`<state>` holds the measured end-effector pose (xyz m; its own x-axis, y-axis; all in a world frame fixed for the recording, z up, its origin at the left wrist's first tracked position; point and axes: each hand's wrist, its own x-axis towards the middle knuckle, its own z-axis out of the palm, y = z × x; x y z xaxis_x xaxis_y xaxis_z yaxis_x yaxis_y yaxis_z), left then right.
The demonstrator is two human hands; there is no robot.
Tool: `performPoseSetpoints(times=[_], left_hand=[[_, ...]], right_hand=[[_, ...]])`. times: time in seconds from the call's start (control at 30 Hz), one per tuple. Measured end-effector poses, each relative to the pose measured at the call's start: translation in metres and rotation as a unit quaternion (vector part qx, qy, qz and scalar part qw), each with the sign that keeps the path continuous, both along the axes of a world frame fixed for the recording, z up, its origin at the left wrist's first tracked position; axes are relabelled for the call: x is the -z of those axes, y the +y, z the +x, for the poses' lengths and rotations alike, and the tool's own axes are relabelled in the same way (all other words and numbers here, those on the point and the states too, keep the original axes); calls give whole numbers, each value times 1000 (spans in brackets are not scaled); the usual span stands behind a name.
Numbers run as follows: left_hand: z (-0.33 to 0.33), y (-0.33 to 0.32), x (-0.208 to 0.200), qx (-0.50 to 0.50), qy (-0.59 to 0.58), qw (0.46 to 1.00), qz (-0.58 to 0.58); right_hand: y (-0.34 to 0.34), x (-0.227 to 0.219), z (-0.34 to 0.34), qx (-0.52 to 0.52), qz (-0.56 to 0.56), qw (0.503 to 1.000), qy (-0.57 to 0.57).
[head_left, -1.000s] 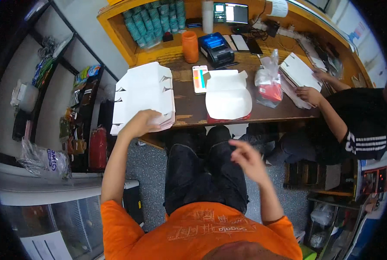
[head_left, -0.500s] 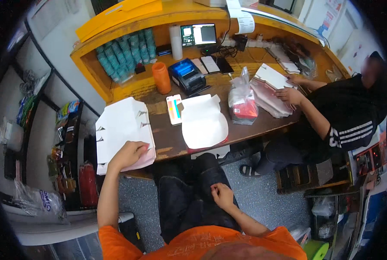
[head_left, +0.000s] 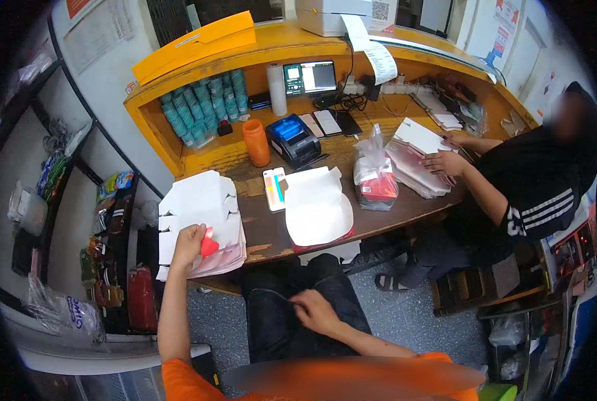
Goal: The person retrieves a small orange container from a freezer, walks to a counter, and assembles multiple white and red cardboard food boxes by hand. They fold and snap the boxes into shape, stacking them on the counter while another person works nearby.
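Note:
At the table's left end lies a stack of flat white cardboard box blanks (head_left: 200, 200) with slotted edges. My left hand (head_left: 189, 246) is closed on the near edge of the top box blank, whose red underside shows where it bends up beside my fingers. Over my lap hovers my right hand (head_left: 316, 312), fingers loosely apart and holding nothing. In front of me on the table is a partly folded white cardboard box (head_left: 317, 207) with its flap spread toward the back. A phone (head_left: 274, 189) with a lit screen lies between it and the stack.
Behind stand an orange bottle (head_left: 256, 143), a black label printer (head_left: 294, 140) and teal cup stacks (head_left: 198, 110). A bagged red box (head_left: 377, 180) sits to the right. There, a co-worker's hands (head_left: 444, 162) rest on more box blanks (head_left: 415, 150). Shelves (head_left: 78, 160) line the left.
My left hand has bent up the top blank's near edge, exposing more red. My right hand has moved left across my lap. The view has shifted slightly.

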<state>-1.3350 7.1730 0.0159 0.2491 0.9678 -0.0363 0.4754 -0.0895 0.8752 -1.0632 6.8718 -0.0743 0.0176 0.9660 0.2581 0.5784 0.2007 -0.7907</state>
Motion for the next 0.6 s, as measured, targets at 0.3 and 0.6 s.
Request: performPoseSetpoints(times=[0.3, 0.6], left_hand=[[10, -40, -48, -45, 168, 941, 289], [1, -166, -102, -259, 83, 902, 336]], right_hand=[[149, -44, -85, -70, 121, 958, -249], [125, -91, -86, -135, 104, 980, -100]])
